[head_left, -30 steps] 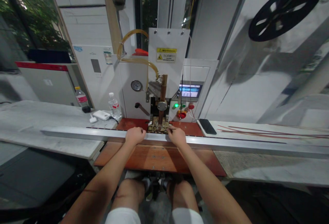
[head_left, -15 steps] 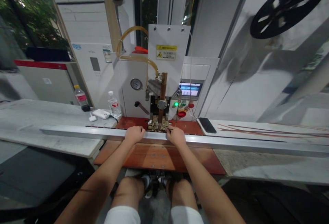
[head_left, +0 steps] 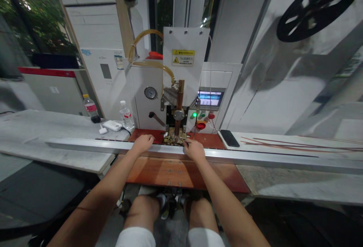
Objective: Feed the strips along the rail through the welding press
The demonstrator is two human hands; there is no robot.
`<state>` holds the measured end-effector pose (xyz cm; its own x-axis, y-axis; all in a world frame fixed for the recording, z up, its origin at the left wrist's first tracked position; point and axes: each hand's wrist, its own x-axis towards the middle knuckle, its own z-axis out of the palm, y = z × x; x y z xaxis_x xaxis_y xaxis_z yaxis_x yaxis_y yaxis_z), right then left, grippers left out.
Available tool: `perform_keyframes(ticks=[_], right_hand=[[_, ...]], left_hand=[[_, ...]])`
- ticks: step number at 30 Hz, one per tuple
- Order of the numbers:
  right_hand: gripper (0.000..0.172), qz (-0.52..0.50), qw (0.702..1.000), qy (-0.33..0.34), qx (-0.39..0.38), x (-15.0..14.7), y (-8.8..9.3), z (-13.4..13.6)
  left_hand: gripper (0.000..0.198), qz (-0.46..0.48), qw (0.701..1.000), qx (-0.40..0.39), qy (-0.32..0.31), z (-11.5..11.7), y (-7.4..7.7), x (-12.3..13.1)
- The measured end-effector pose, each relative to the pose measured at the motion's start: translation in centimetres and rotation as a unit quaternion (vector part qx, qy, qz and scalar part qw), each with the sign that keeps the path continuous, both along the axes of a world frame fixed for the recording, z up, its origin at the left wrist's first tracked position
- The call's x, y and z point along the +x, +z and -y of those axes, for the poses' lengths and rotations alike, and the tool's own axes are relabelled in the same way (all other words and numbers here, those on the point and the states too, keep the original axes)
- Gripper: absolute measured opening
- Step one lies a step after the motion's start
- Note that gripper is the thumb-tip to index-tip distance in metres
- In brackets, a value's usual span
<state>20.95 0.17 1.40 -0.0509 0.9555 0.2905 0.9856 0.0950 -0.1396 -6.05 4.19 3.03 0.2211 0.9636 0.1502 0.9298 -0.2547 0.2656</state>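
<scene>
A long silver metal bar lies crosswise in front of a white spot-welding machine with an upright copper electrode. Along the bar's far edge runs a thin dark strip. My left hand rests over the bar left of the electrode, fingers curled closed at the far edge. Just right of the electrode, my right hand is closed in a pinch beside the brass-coloured fixture. What either hand grips is too small to make out.
A black phone and several thin copper-coloured rods lie to the right. On the left stand a clear bottle, a cola bottle and a white charger. A reddish-brown board juts out below the bar.
My left hand has slid left along the bar, away from the electrode. My right hand, the bar and the electrode look the same.
</scene>
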Motion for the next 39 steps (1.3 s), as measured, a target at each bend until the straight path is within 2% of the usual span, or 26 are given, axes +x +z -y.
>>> perform_keyframes(ticks=[5, 8, 14, 33, 39], right_hand=[[0.032, -0.001, 1.0, -0.002, 0.005, 0.0, 0.0, 0.0], [0.032, -0.001, 1.0, -0.004, 0.003, -0.1, 0.2, 0.2], [0.034, -0.001, 1.0, -0.015, -0.009, -0.2, 0.5, 0.5], [0.034, 0.006, 1.0, -0.01, 0.003, -0.2, 0.4, 0.4], [0.034, -0.001, 1.0, -0.016, -0.004, -0.2, 0.4, 0.5]], left_hand=[[0.044, -0.09, 0.995, 0.005, 0.044, 0.9, -0.9, -0.7], [0.044, -0.12, 0.991, 0.02, 0.048, 1.4, -1.1, -0.8], [0.044, -0.107, 0.994, 0.011, 0.025, 1.9, -0.8, -0.6], [0.049, -0.11, 0.989, 0.021, 0.1, 2.0, -1.3, 0.0], [0.048, -0.109, 0.988, 0.023, 0.104, 2.2, -1.1, 0.2]])
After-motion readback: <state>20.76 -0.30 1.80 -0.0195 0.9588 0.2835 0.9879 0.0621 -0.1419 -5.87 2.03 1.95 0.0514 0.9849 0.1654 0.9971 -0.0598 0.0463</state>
